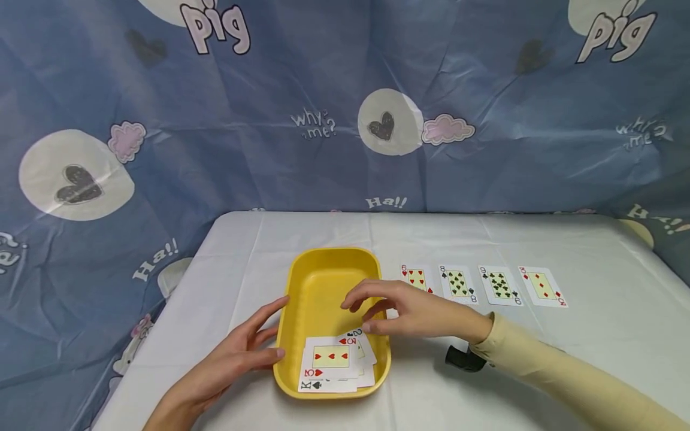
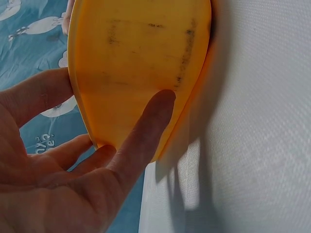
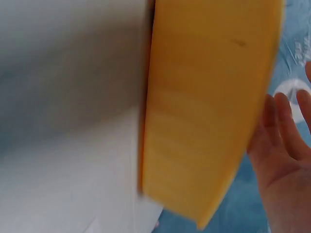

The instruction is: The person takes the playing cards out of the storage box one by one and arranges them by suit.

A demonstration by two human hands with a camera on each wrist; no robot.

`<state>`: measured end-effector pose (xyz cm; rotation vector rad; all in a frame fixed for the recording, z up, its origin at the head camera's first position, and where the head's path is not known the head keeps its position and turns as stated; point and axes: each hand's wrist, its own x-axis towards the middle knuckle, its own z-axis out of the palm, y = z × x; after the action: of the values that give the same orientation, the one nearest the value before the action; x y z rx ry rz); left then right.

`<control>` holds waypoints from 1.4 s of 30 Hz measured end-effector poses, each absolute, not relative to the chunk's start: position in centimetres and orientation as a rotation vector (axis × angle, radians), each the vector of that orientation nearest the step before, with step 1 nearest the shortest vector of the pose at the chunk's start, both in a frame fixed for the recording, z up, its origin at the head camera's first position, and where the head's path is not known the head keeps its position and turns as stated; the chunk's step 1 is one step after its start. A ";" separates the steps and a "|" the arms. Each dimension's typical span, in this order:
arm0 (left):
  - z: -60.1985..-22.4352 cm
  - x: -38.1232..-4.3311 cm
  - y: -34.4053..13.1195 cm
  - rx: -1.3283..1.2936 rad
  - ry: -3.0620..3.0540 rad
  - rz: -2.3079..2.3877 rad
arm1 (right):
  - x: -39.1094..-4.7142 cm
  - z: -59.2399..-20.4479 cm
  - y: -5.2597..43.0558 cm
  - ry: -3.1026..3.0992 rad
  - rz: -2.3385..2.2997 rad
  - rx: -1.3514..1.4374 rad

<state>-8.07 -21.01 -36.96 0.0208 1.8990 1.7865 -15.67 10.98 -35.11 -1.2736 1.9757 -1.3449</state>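
A yellow tray point(image 1: 329, 299) stands on the table with a loose pile of playing cards at its near end. On top lies the three of hearts point(image 1: 331, 357), overlapping the king of spades point(image 1: 334, 388) and other cards partly hidden beneath. My left hand point(image 1: 232, 359) touches the tray's left side, fingers spread; in the left wrist view its fingertips meet the rim and outer wall. Above the tray's right half hovers my right hand point(image 1: 399, 308), palm down, with loosely bent fingers and nothing visible in them. Its thumb overlaps a card marked 2 point(image 1: 356, 333) in the head view.
Right of the tray, a row of face-up cards lies on the white-covered table point(image 1: 248, 251): six of hearts point(image 1: 416, 278), eight of spades point(image 1: 457, 284), nine of clubs point(image 1: 500, 285) and three of diamonds point(image 1: 541, 287). A blue printed cloth point(image 1: 323, 167) hangs behind.
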 end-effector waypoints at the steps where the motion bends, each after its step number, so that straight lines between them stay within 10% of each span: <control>1: -36.9 -8.1 -21.0 0.022 1.898 1.785 | -15.7 -35.1 10.5 1.952 -1.315 -1.291; 42: -37.0 -7.9 -21.3 0.100 1.885 1.777 | -18.4 -37.4 2.2 2.051 -0.587 -1.580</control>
<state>-7.88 -21.33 -37.01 0.1003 1.8854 1.7766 -18.38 2.19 -37.41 -1.5804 2.0510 -0.5866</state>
